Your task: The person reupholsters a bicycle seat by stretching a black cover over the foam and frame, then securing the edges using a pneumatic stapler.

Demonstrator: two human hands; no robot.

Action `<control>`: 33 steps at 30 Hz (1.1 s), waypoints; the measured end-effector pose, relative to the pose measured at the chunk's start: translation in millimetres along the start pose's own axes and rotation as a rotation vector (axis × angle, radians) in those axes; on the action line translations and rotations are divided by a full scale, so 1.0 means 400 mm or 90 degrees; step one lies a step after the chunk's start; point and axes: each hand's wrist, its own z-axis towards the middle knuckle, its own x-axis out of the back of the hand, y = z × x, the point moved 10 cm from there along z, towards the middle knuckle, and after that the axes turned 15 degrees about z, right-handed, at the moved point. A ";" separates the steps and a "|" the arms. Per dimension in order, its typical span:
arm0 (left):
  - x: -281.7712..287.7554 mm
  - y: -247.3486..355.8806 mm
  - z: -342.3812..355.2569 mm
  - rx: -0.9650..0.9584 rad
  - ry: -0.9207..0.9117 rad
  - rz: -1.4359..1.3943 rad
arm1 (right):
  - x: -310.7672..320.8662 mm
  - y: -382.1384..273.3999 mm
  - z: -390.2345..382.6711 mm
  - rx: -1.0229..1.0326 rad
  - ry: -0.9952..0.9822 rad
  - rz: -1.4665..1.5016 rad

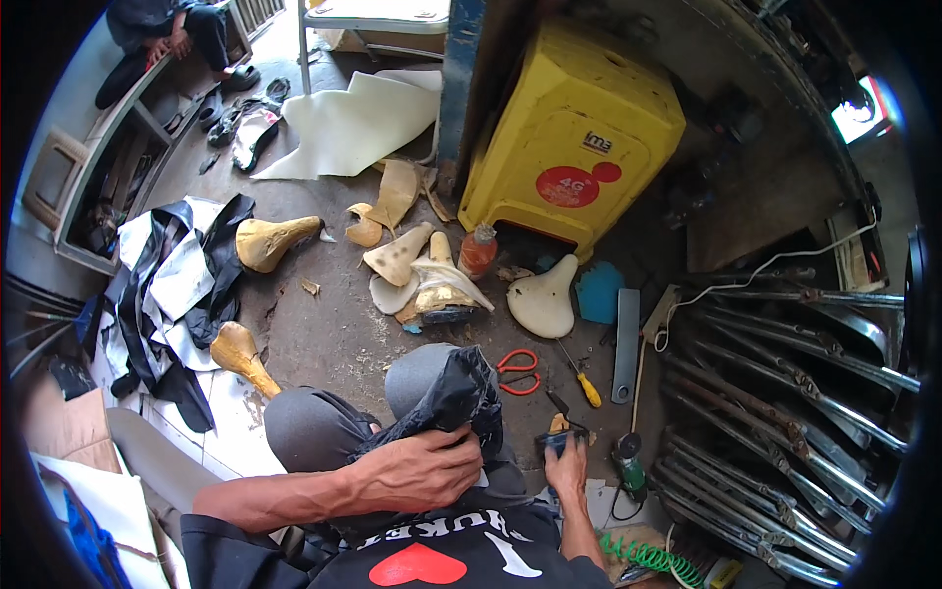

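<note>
My left hand [427, 469] is closed on a crumpled black sheet of material [453, 398] that lies over my knees. Whether something sits under that sheet is hidden. Low on the right, my right hand [567, 469] has its fingers round a small dark cup-like container [557, 441] with something tan at its top. A thin dark tool [559, 404] stands out beside the container. Near my knee lie red-handled scissors [519, 372] and a screwdriver with a yellow handle [589, 390].
Bare saddle shapes lie about: a cream one [544, 299], a tan one [278, 242] and another [240, 355] by black and white scraps [177, 304]. An orange bottle [478, 250] stands before a yellow stool [579, 128]. Metal frames [785, 412] crowd the right. Another person [177, 44] sits far left.
</note>
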 end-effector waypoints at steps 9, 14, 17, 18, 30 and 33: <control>0.097 -0.117 -0.016 0.078 0.048 -0.548 | 0.163 -0.748 -0.018 0.251 -0.160 0.694; 0.074 -0.156 -0.034 0.348 0.079 -0.230 | 0.145 -0.779 -0.012 0.252 -0.263 0.847; 0.074 -0.158 -0.003 0.403 0.006 -0.201 | 0.127 -0.784 -0.019 0.223 -0.295 0.904; 0.054 -0.153 0.004 0.404 0.006 -0.202 | 0.125 -0.780 -0.023 0.222 -0.296 0.903; 0.019 -0.101 0.020 0.327 0.061 -0.105 | 0.150 -0.785 -0.026 0.254 -0.231 0.964; 0.017 -0.104 0.024 0.300 0.085 -0.115 | 0.159 -0.790 -0.019 0.283 -0.207 0.942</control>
